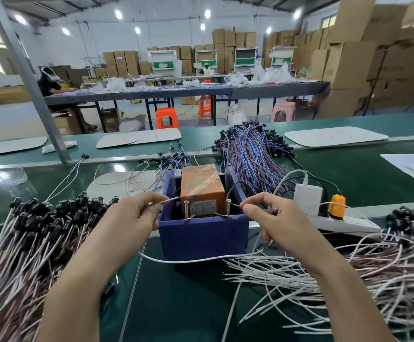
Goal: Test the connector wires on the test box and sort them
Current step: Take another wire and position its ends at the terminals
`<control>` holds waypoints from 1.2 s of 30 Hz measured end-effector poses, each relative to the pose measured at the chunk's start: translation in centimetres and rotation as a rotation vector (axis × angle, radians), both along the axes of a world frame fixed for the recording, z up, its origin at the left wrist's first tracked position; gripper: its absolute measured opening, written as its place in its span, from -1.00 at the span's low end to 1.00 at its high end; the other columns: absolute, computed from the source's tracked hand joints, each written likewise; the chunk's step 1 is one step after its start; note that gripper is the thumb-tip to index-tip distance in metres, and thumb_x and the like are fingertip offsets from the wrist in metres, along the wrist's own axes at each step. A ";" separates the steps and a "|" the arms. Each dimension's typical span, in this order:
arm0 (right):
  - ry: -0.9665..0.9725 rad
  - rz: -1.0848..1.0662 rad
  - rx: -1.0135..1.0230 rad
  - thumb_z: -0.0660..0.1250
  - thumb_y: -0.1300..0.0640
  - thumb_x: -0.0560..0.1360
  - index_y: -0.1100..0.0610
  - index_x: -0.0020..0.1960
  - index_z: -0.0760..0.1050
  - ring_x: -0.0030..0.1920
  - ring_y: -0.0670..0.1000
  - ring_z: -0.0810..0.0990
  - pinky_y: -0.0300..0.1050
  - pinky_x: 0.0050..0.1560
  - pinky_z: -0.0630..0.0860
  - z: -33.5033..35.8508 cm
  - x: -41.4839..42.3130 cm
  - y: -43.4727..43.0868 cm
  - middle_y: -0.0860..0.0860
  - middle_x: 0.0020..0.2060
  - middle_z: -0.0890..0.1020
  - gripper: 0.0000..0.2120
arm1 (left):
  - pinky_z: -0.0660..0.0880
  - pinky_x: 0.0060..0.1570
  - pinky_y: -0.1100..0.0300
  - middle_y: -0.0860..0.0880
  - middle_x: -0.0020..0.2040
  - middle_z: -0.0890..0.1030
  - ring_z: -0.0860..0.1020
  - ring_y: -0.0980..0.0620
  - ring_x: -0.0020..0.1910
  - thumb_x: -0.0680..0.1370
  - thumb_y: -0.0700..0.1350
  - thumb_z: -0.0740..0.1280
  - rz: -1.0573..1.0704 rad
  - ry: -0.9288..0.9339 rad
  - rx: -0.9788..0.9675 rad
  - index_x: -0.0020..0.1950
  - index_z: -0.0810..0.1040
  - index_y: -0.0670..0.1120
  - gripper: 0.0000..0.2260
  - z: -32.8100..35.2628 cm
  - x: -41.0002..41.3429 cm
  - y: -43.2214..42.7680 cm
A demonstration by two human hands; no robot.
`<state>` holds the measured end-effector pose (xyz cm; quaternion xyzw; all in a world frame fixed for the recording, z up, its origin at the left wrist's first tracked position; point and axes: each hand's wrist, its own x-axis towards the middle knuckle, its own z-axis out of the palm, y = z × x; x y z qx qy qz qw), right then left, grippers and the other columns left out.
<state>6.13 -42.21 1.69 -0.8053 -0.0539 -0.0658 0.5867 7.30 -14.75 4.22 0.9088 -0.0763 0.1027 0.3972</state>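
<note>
The left hand (131,213) pinches a white wire end (173,199) between thumb and forefinger, its other fingers curled under. The bare tip points at the left screw (186,209) and stops just short of it. The right hand (275,223) pinches a thin wire end (236,205) the same way, with the tip right at the right screw (228,207); I cannot tell whether it touches.

Both screws stand upright on the near rim of the blue test box (203,233), which sits between the two hands. Inside it is an orange block (202,188) wrapped in clear tape. Below the hands, a white wire (196,260) sags in a loop across the front of the box.

Outside the left hand lies a heap of pinkish wires with black connectors (28,243). Beyond the right wrist spreads a loose pile of white and pink wires (349,280). Past the box, further from the hands, is a bundle of blue and orange wires (252,156). Just beyond the right hand, a white power strip (344,223) carries an orange plug (337,203) and a white charger (308,196). All of it rests on the green bench (188,304).
</note>
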 end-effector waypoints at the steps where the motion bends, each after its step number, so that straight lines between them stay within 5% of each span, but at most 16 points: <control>1: 0.004 0.000 -0.005 0.35 0.03 0.60 -0.05 -0.04 0.63 -0.53 -0.16 0.42 -0.35 -0.45 0.42 0.0 0.0 0.0 -0.06 -0.57 0.49 -0.90 | 0.32 -0.47 0.37 0.04 -0.37 0.58 0.35 0.16 -0.53 0.66 -0.15 0.24 -0.012 0.001 -0.002 0.04 0.63 0.16 -0.76 0.1 -0.1 -0.1; 8: 0.016 0.012 -0.023 0.33 0.05 0.59 -0.03 -0.04 0.62 -0.49 -0.14 0.45 -0.33 -0.43 0.44 0.1 -0.1 0.0 -0.05 -0.55 0.50 -0.90 | 0.33 -0.45 0.41 0.08 -0.37 0.56 0.44 0.27 -0.52 0.66 -0.16 0.24 -0.022 0.003 0.046 0.03 0.66 0.20 -0.72 0.5 -0.6 -0.5; 13: 0.022 0.024 -0.034 0.34 0.04 0.59 -0.04 -0.04 0.62 -0.48 -0.14 0.45 -0.35 -0.42 0.42 0.1 -0.2 0.1 -0.06 -0.54 0.51 -0.91 | 0.32 -0.43 0.48 0.35 -0.39 0.53 0.48 0.35 -0.50 0.67 -0.19 0.23 -0.046 0.025 0.041 0.05 0.67 0.17 -0.70 0.7 -0.8 -0.7; 21: 0.030 0.039 -0.035 0.33 0.04 0.60 -0.03 -0.03 0.62 -0.51 -0.15 0.43 -0.38 -0.46 0.38 0.3 -0.3 0.1 -0.04 -0.54 0.51 -0.90 | 0.36 -0.41 0.44 0.05 -0.39 0.52 0.48 0.34 -0.50 0.67 -0.18 0.24 -0.048 0.016 0.025 -0.01 0.68 0.17 -0.70 0.7 -0.7 -0.6; 36: 0.027 0.058 -0.035 0.34 0.09 0.60 0.02 -0.05 0.63 -0.53 -0.15 0.40 -0.39 -0.49 0.36 0.6 -0.5 0.3 -0.06 -0.56 0.48 -0.89 | 0.32 -0.45 0.40 0.04 -0.36 0.54 0.45 0.28 -0.50 0.67 -0.13 0.24 -0.051 0.046 0.025 -0.05 0.67 0.21 -0.70 0.5 -0.5 -0.3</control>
